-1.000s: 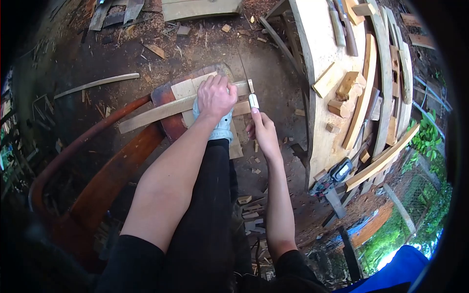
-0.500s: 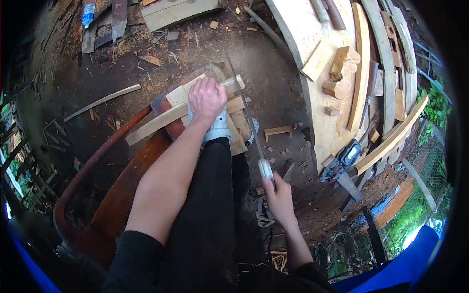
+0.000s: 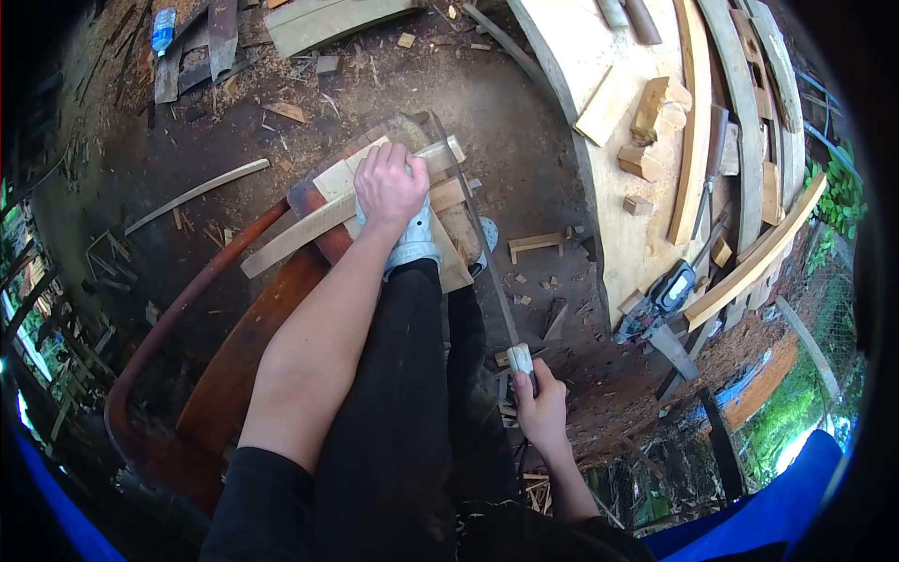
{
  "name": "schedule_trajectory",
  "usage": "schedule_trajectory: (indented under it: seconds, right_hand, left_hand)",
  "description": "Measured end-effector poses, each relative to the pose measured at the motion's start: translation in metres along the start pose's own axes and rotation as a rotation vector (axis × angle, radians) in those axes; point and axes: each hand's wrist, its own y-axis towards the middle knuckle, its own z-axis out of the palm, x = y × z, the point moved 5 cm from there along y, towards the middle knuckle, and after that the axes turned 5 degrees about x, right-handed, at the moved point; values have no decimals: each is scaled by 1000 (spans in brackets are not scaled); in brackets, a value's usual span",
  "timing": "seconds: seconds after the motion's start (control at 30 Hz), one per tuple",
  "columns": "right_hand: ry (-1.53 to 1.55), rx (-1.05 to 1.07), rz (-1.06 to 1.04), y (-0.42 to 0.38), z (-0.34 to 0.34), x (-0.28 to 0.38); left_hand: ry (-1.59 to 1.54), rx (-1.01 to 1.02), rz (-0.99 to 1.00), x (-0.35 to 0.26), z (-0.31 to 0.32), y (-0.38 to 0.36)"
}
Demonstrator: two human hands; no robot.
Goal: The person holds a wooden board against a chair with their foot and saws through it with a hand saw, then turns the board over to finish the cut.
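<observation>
A long wooden strip (image 3: 304, 236) lies across a wooden seat with curved reddish-brown arms (image 3: 154, 361). My left hand (image 3: 390, 187) is closed over the strip, its fingers wrapped round the far edge. Just below that hand, a foot in a light blue shoe (image 3: 413, 245) rests on the wood. My right hand (image 3: 541, 405) grips the pale handle of a handsaw (image 3: 490, 265). The saw's narrow blade runs up and to the left, crossing the strip near its right end, right of my left hand. Flat boards (image 3: 453, 265) lie under the strip and the shoe.
On the right, a large pale slab (image 3: 618, 239) bears cut wood blocks (image 3: 659, 110), a chisel-like tool (image 3: 714, 155) and long curved beams (image 3: 758, 258). A dark power tool (image 3: 670, 292) sits at its lower edge. Offcuts and a small wooden bracket (image 3: 536, 244) lie on the floor.
My right hand has drawn the saw down towards me, so its handle is lower and the blade's far end is nearer the strip. My left hand still holds the strip, having shifted slightly.
</observation>
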Motion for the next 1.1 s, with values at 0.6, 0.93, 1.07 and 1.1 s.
schedule_trajectory:
  seconds: [0.6,0.93,1.07,1.1]
  right_hand:
    - [-97,-7,-84,86,21,10]
    - [-68,-70,-127,126,37,-4]
    - [-126,-88,-114,119,37,1]
    - [-108,-70,-91,114,34,9]
  left_hand:
    - [-42,-26,7,1,-1,0]
    - [-16,-46,17,1,-1,0]
    - [2,-23,26,1,2,-2]
    - [5,-31,27,1,1,-2]
